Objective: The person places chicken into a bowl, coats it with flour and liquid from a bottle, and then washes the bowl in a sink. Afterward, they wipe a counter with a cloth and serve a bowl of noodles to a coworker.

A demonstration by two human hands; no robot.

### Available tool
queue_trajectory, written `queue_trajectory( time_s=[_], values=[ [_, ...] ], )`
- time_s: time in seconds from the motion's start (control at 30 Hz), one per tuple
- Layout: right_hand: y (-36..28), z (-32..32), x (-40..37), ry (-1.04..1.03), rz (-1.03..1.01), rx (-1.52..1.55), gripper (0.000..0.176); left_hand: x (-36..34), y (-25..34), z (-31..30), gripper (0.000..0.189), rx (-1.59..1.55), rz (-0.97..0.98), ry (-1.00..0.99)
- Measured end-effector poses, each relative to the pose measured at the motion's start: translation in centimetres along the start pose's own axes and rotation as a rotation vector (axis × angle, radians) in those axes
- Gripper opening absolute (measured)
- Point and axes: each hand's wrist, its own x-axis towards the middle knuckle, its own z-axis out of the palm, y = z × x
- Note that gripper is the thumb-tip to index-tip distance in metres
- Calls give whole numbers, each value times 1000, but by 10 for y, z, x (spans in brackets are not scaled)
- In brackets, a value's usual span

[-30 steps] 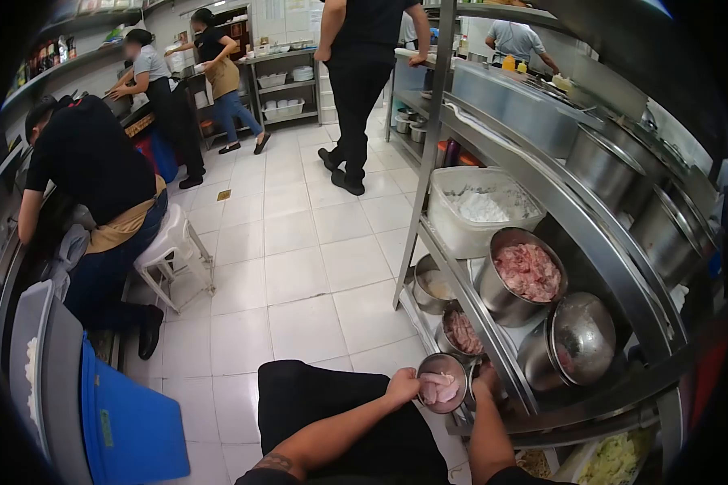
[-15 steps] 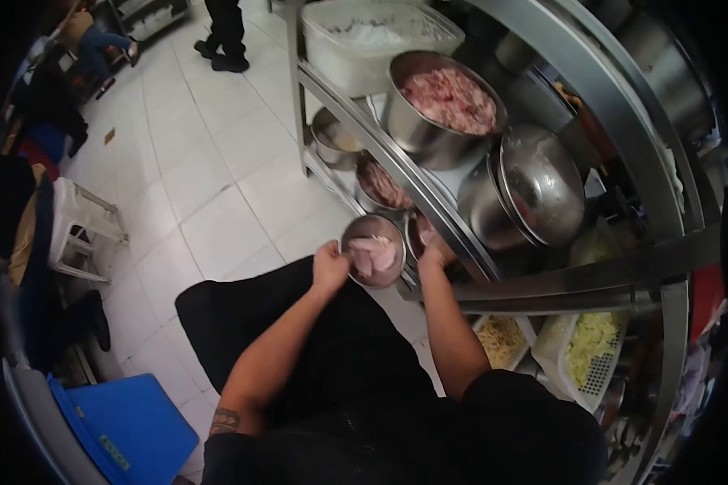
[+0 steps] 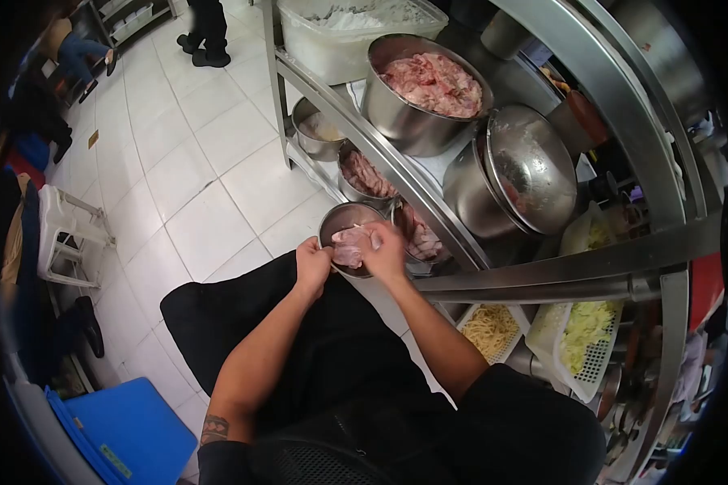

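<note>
My left hand (image 3: pixel 314 264) is closed on the near left rim of a small metal bowl (image 3: pixel 328 222). Pale pink pieces of raw meat (image 3: pixel 349 246) lie in that bowl. Over its right side, my right hand (image 3: pixel 384 250) has its fingers closed on a piece of the meat. Just right of the bowl, partly under the shelf edge, is another metal bowl with meat (image 3: pixel 421 238). Behind these, a bowl of reddish meat strips (image 3: pixel 366 175) and a pot with pale contents (image 3: pixel 321 127) sit on the lower shelf.
Along the metal rack's rail (image 3: pixel 380 158) stand a big pot of minced meat (image 3: pixel 433 84), a tub of white powder (image 3: pixel 356 40) and stacked metal bowls (image 3: pixel 531 170). Baskets hold shredded greens (image 3: pixel 584 331) and yellow strips (image 3: pixel 490 331). A white stool (image 3: pixel 73 230), blue lid (image 3: pixel 129 428) and people are left.
My right hand has moved left from the bowl under the shelf edge to the small bowl, onto the meat there. The view has shifted slightly.
</note>
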Motion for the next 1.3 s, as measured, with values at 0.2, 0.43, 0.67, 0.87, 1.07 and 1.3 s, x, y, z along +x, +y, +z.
queue_trajectory(
  time_s=[0.2,0.43,0.67,0.87,1.07,1.3],
  values=[
    [162,16,23,405,889,-131,52,-5,7,0,8,35,-31,-31],
    [184,4,33,-177,956,-70,92,11,-10,4,13,20,-53,-42],
    [185,26,33,-169,552,-295,39,7,-2,-1,17,14,32,18],
    [217,36,22,83,519,-209,31,4,10,-1,15,-31,5,-15],
    [95,-20,52,-90,855,-584,32,12,3,-2,16,-57,16,2],
    [-14,-34,28,176,562,-190,19,6,-1,4,15,16,-2,10]
  ],
)
